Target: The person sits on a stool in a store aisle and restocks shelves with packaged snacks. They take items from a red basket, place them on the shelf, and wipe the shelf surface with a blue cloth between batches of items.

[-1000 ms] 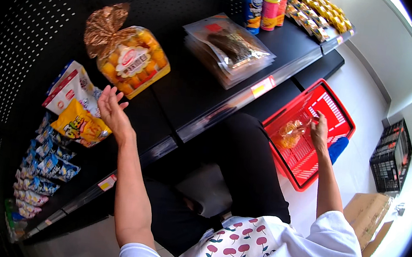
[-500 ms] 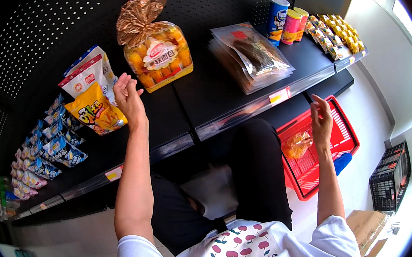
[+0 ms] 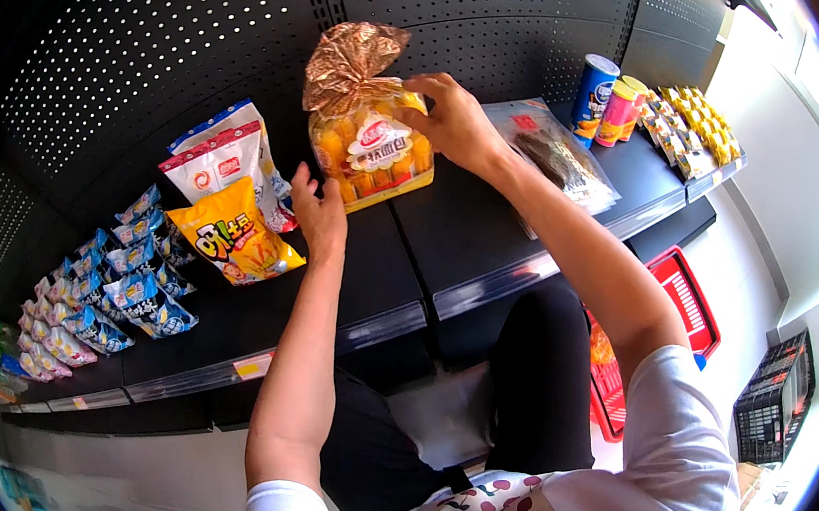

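Note:
A clear bag of small golden bread rolls (image 3: 374, 157), gathered at the top in a bronze foil twist, stands on the black shelf (image 3: 368, 271). My right hand (image 3: 455, 123) reaches over to its upper right side, thumb and fingers apart; whether the fingertips touch the bag I cannot tell. At the bag's lower left corner is my left hand (image 3: 320, 214), fingers spread and curving toward it, holding nothing. Just left of that hand leans a yellow snack bag (image 3: 235, 232), in front of white snack bags (image 3: 224, 164).
Small blue snack packs (image 3: 141, 297) line the left. Flat clear packs (image 3: 564, 162) of dark food, a blue canister (image 3: 594, 97) and yellow sachets (image 3: 698, 121) sit rightward. On the floor are a red basket (image 3: 686, 285), partly behind my right arm, and a black crate (image 3: 772, 398).
My right hand has swung from above the red basket up and left to the bread bag. My left hand stays beside the bag's lower left. The view has shifted somewhat.

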The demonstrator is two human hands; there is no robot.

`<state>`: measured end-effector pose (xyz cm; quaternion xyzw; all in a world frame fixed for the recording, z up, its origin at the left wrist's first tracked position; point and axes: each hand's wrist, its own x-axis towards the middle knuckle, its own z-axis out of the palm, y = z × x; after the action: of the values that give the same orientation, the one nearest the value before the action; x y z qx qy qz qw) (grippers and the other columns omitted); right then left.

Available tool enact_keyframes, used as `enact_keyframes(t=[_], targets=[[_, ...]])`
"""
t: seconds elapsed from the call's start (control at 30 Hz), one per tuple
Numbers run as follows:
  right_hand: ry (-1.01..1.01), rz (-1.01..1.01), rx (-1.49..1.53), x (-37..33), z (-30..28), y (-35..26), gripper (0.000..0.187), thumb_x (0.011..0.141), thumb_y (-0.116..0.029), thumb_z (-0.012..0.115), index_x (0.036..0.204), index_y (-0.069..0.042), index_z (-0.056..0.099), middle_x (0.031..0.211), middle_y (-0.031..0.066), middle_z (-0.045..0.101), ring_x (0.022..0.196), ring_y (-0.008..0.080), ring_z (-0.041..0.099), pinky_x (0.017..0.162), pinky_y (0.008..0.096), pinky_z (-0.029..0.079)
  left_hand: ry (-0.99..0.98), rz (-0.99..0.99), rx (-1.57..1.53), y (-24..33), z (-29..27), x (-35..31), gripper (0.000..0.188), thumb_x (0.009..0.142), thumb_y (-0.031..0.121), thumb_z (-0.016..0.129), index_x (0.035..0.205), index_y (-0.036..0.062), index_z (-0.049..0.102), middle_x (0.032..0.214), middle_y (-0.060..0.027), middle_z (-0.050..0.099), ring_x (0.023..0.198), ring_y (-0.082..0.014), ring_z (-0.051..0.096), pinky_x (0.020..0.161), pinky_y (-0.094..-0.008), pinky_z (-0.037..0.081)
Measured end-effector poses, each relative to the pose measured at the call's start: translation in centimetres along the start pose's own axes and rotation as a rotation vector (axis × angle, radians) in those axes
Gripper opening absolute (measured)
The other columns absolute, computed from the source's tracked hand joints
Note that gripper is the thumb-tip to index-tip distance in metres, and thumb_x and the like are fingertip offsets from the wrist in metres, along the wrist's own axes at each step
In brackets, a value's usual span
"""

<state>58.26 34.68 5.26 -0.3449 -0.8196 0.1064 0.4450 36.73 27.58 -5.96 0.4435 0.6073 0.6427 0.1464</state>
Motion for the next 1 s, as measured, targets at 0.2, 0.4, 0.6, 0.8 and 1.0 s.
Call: enact_keyframes(t=[0.2,0.4,0.6,0.8,1.0], targets=[[-0.144,0.172,-0.015,5.3,3.4,-1.1,0.049,0.088,-0.035,0.073,0.122,-0.002,0.067,0.112,0.0204,0.069,0.099,0.0292,0.070,0.083,0.0378,0.057,-0.065,-0.065,-0.007,0.3,-0.1,0.2,0.053,0.096,0.017,0.057,0.143,-0.0025,0.042,0.142,-0.0230,0.046,0.127,-0.0332,0.052,0.107,-0.0410,0.042],[-0.235,0.367,0.245,5.3,3.0,-2.6,0.043,0.084,-0.027,0.080,0.117,-0.003,0.068,0.075,0.0088,0.068,0.057,0.0141,0.067,0.049,0.0263,0.056,-0.057,-0.019,-0.078,1.3,0.4,-0.7,0.043,0.098,0.016,0.057,0.134,-0.0041,0.048,0.133,-0.0225,0.053,0.122,-0.0313,0.057,0.103,-0.0398,0.046],[-0.145,0.303,0.227,3.9,2.3,-3.1,0.025,0.085,-0.024,0.079,0.099,-0.004,0.076,0.074,0.0074,0.073,0.062,0.0136,0.071,0.055,0.0282,0.056,-0.017,0.010,-0.147,1.1,-0.4,-0.9,0.031,0.097,0.007,0.051,0.126,-0.0048,0.054,0.123,-0.0192,0.060,0.112,-0.0272,0.061,0.098,-0.0361,0.048],[0.007,0.236,0.356,3.1,-4.6,-4.8,0.028,0.085,-0.028,0.080,0.088,-0.001,0.075,0.074,0.0078,0.071,0.065,0.0119,0.071,0.060,0.0303,0.057,-0.002,0.089,-0.211,1.0,-1.7,-0.8,0.030,0.098,0.006,0.047,0.126,-0.0002,0.056,0.119,-0.0168,0.064,0.102,-0.0243,0.064,0.084,-0.0342,0.053],[0.101,0.157,0.457,-2.7,-18.9,-5.1,0.032,0.090,-0.029,0.076,0.095,0.002,0.070,0.075,0.0029,0.066,0.058,0.0111,0.062,0.054,0.0242,0.053,-0.111,-0.067,-0.182,3.4,-1.4,-2.3,0.037,0.102,0.030,0.053,0.132,0.0079,0.057,0.123,-0.0085,0.067,0.104,-0.0168,0.065,0.079,-0.0286,0.052]])
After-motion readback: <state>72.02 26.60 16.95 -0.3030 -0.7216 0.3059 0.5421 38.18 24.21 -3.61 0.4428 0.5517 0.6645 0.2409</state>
